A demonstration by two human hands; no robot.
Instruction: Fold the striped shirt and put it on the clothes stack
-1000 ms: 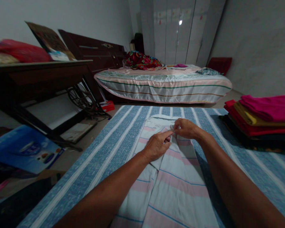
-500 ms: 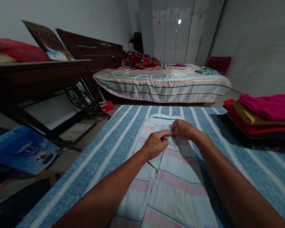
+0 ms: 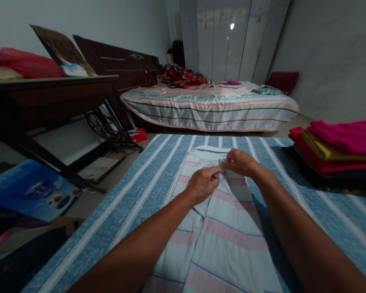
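Observation:
A pair of pale trousers (image 3: pixel 228 228) with pink bands and thin blue lines lies lengthwise in front of me, its waistband at the far end. My left hand (image 3: pixel 203 184) is closed in a pinch on the cloth at the front opening, a little below the waistband. Just beyond and to its right, my right hand (image 3: pixel 238 162) pinches the same cloth, fingertips close to the left ones. Whether a button or other small fastener is between the fingers, I cannot make out. Beneath the trousers is a blue and white striped cover (image 3: pixel 146 179).
Folded cloths (image 3: pixel 338 150) in pink, yellow, red and dark colours are stacked at the right. Beyond stands a bed (image 3: pixel 207 106) with a striped sheet. To the left are a sewing-machine table (image 3: pixel 55 91) and a blue box (image 3: pixel 33 191).
The right fingertips have drawn slightly apart from the left ones, and both hands have shifted a little to the right. The trousers lie as before.

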